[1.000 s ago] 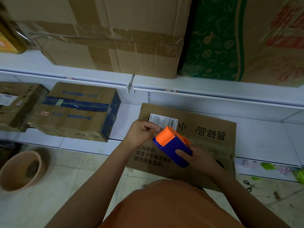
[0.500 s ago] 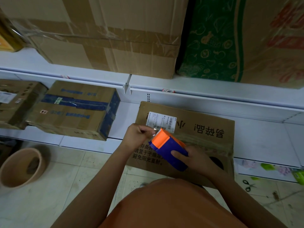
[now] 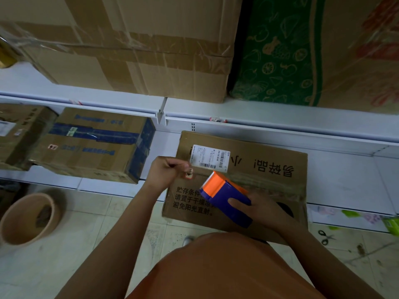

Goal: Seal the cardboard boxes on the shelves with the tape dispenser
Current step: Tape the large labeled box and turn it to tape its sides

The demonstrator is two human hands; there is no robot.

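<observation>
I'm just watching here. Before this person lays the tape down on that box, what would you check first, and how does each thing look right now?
1. Tape dispenser held firmly: ok, the right hand grips it.
2. Tape end pulled free: ok, the left hand pinches it away from the cutter.
3. Box supported: ok, though its near edge overhangs the lower shelf.
4. Tape lined up with the flap seam: cannot tell.
5. Shipping label clear of the tape path: cannot tell; it sits close by.

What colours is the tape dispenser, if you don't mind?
The tape dispenser is orange and blue-purple, seen in the head view.
</observation>
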